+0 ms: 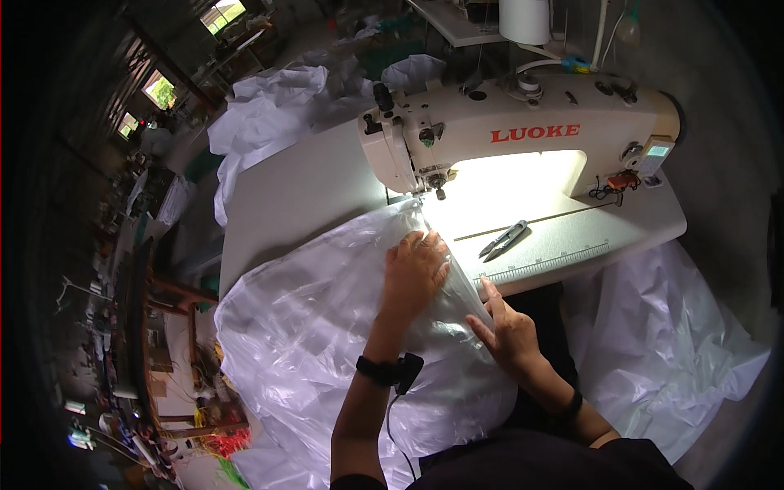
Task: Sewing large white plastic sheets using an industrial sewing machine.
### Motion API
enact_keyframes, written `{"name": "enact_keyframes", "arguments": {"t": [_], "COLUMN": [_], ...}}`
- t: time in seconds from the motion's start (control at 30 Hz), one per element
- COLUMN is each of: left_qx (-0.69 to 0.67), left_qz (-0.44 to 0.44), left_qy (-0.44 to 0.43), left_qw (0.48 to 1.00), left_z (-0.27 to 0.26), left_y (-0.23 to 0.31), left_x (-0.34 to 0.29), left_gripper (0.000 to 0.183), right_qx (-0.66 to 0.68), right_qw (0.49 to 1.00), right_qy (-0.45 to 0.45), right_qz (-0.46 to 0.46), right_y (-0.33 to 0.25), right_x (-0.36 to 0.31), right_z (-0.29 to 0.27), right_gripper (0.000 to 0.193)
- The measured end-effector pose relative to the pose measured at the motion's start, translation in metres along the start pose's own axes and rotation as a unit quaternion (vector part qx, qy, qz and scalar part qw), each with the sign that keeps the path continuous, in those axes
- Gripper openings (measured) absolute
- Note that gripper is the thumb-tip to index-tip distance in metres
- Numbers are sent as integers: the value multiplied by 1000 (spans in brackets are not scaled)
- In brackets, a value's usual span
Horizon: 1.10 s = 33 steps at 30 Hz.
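A large, shiny, translucent white sheet (302, 302) lies over the left of the table and hangs toward me. Its folded edge runs up under the needle area of a white sewing machine (514, 114). My left hand (415, 273) rests flat on the sheet just in front of the presser foot (425, 196), fingers stretched toward it. Beside the table's front edge, my right hand (510, 331) is at the sheet's right edge. Its index finger points forward and the thumb stands apart; the other fingers are partly curled. Thread snips (504, 240) lie on the table to the right.
A printed ruler strip (543, 261) runs along the front of the sewing table (286, 180). White sheeting is heaped (273, 106) behind the table, and more hangs (661, 343) at the right. A thread cone (524, 20) stands behind the machine. Wooden racks (184, 286) are at left.
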<state>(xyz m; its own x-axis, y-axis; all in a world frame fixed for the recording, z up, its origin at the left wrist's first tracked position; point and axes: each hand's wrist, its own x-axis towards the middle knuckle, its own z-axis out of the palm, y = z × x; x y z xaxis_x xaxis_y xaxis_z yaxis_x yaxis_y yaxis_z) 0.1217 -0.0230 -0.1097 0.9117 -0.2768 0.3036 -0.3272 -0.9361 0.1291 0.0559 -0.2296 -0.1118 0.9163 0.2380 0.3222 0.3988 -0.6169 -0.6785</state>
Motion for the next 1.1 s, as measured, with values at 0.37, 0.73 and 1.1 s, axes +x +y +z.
{"name": "enact_keyframes", "arguments": {"t": [0.37,0.73,1.1], "left_qx": [-117,-126,-83], "left_qz": [-2,-23,50], "left_qy": [41,75,151], "left_qw": [992,989,984], "left_z": [0,3,5], "left_y": [-9,-5,-13], "left_x": [-3,7,44], "left_gripper": [35,27,18], "right_qx": [-90,-89,-141], "right_qw": [992,992,985], "right_qy": [-40,-11,-41], "right_qz": [-79,-85,-91], "right_y": [11,9,11], "right_x": [10,10,8], "right_z": [2,2,4], "right_gripper": [41,41,45]}}
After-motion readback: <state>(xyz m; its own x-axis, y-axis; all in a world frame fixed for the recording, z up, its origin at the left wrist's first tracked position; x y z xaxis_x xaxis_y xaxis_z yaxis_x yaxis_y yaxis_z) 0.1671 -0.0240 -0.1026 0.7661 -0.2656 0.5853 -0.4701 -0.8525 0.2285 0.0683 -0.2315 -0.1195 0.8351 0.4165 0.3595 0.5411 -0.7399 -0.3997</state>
